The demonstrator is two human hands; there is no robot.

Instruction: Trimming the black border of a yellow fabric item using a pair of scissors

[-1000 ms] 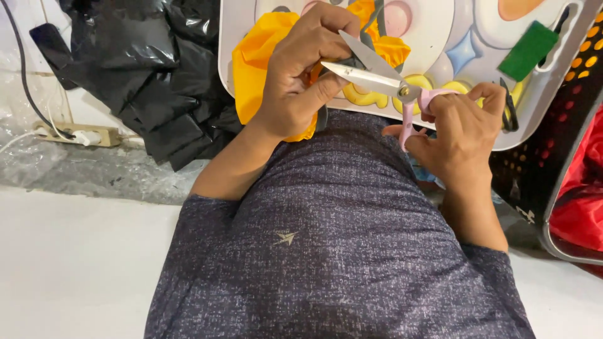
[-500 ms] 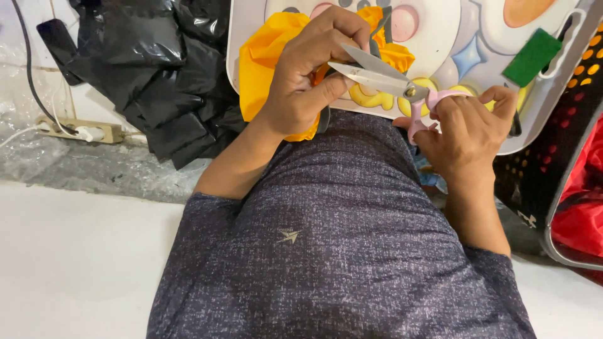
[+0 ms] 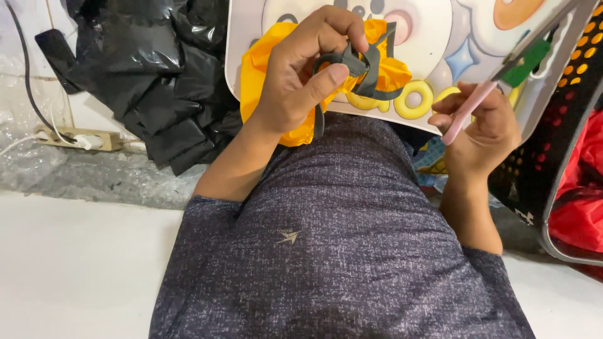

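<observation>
A crumpled yellow fabric piece point(image 3: 267, 69) with grey strap trim point(image 3: 361, 66) sits at upper centre of the frame, bunched and pinched between fingers. Pink-handled scissors point(image 3: 468, 113) sit at upper right, angled up toward the right, blades apparently closed.

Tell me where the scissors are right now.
In the head view, the pink-handled scissors are in the right hand, right of the yellow cloth, over the printed white tray.

right hand point(image 3: 480, 129) drawn away with pink-handled scissors point(image 3: 496, 88), left hand point(image 3: 301, 75) now pinching grey strap point(image 3: 361, 66)
</observation>
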